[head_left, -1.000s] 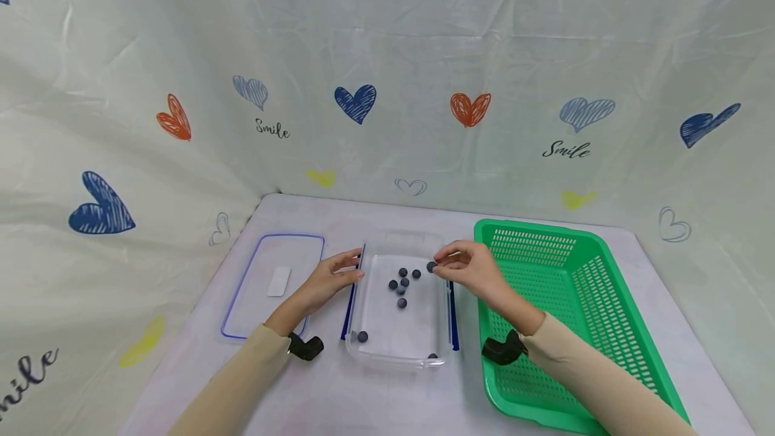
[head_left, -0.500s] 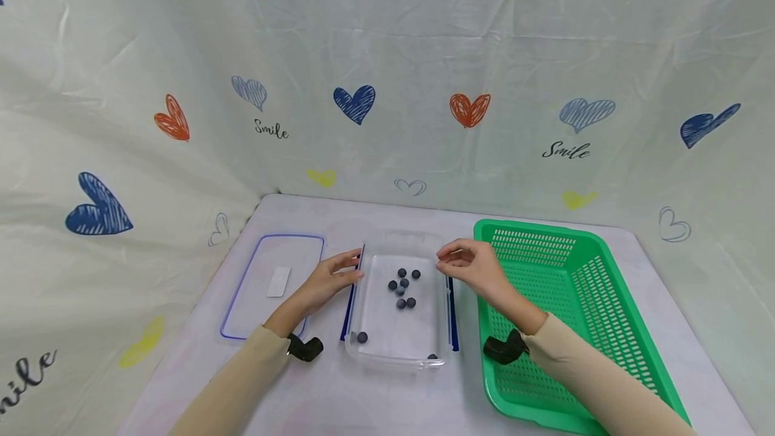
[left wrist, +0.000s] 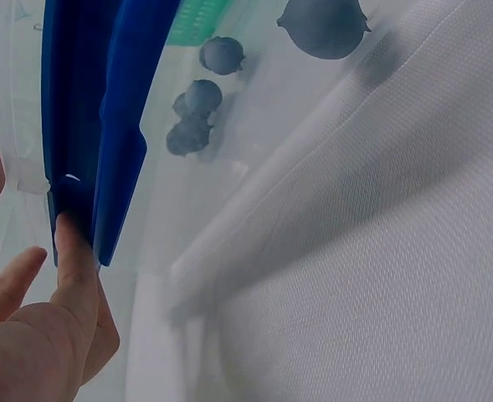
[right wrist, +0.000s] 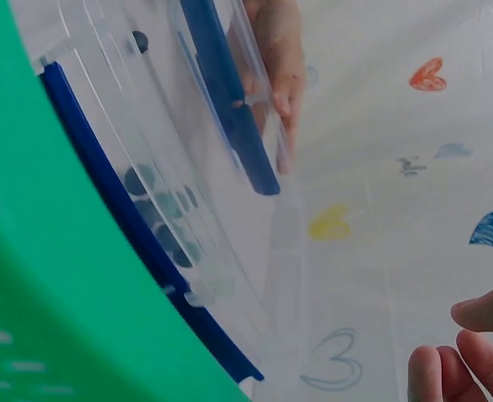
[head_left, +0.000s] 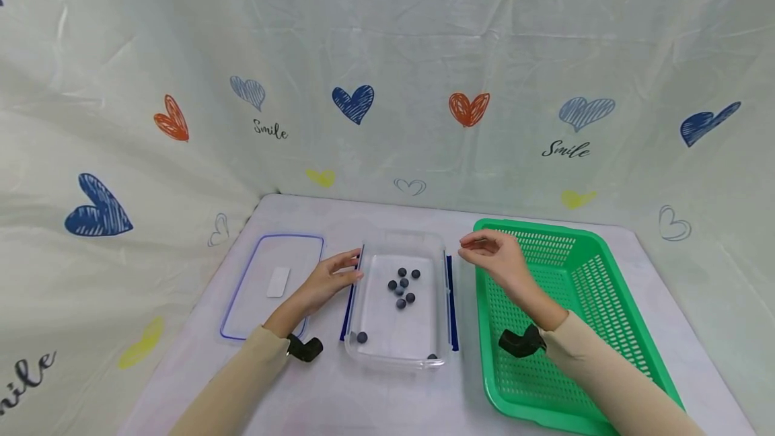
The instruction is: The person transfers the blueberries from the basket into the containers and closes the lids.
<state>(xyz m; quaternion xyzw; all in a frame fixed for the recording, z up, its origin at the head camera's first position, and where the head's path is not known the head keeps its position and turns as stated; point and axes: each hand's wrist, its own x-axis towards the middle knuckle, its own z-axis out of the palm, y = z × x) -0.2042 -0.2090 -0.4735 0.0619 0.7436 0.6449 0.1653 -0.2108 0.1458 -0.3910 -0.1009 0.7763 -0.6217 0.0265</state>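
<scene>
A clear plastic box [head_left: 387,348] with blue side latches stands mid-table, several blueberries [head_left: 401,303] on its bottom. Most berries lie in a loose cluster in the middle; one [head_left: 362,337] sits in the near left corner, another [head_left: 432,357] near the right one. My left hand [head_left: 329,281] rests against the box's left side, its fingers fairly straight; in the left wrist view a fingertip touches the blue latch [left wrist: 83,126]. My right hand [head_left: 499,260] hovers over the basket's far left edge, fingers loosely bent, with nothing seen between them.
A green perforated basket [head_left: 493,392] stands right of the box, under my right forearm. The clear lid [head_left: 260,247] with its blue rim lies flat to the left, a white rectangle [head_left: 278,282] on it. A heart-printed sheet [head_left: 412,153] hangs behind the table.
My right hand held a blueberry over the box's right side, let it drop into the cluster, then moved right and up toward the basket. My left hand has stayed at the box.
</scene>
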